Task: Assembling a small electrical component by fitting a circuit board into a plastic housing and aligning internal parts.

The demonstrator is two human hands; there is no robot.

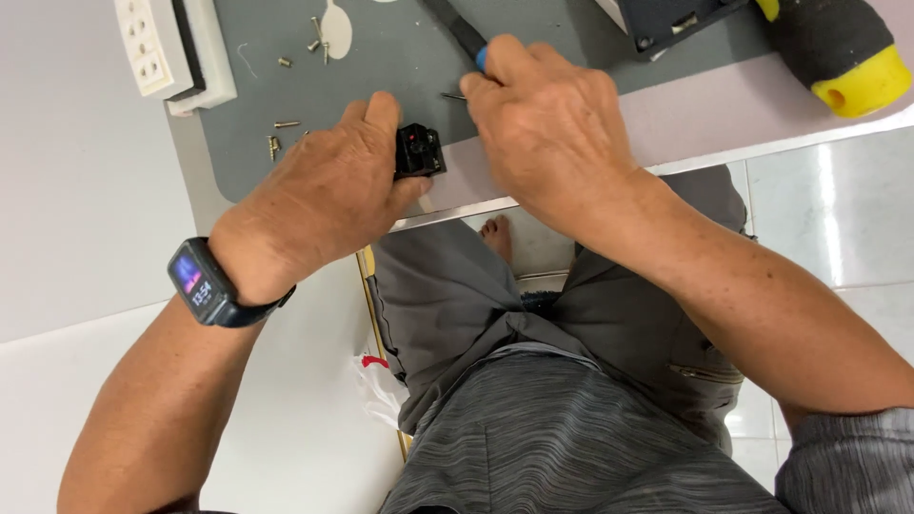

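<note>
left hand (319, 195) pinches small black switch part (419, 150) at near edge of grey mat (381, 67) | right hand (547, 124) closed on black-and-blue screwdriver (464, 36), just right of part | loose screws (284, 124) left | white socket strip (162, 48) far left

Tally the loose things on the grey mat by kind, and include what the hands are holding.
Small black part, held by left hand: 1
Screwdriver, in right hand: 1
Loose screws: about 7
White power strip: 1
Yellow and black tool: 1
Total: about 11
</note>
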